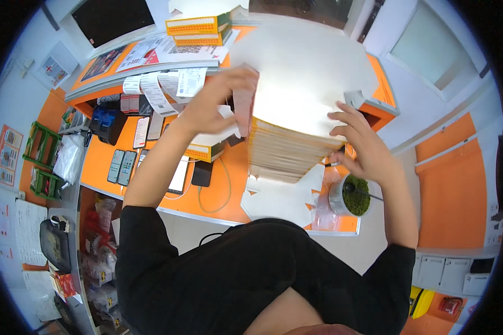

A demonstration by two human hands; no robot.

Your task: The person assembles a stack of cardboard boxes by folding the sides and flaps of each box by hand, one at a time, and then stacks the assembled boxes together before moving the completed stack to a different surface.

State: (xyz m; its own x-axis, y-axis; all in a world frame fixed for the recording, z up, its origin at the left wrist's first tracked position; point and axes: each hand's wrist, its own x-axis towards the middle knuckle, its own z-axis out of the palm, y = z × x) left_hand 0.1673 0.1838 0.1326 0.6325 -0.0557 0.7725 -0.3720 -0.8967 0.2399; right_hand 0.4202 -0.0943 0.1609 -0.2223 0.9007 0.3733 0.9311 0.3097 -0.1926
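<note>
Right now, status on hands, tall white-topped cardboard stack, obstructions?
Left hand, right hand open, flanking stack; contact unclear. Pale round pot of greenery near stack's right side.

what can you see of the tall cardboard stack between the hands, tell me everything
The stack looks like many thin cardboard sheets, white on top, with yellow and brownish edges layered on the side facing the person. It rises above a white sheet on the orange desk. The left hand and right hand flank it, thumbs and fingers apart; whether either touches it is unclear.
</note>
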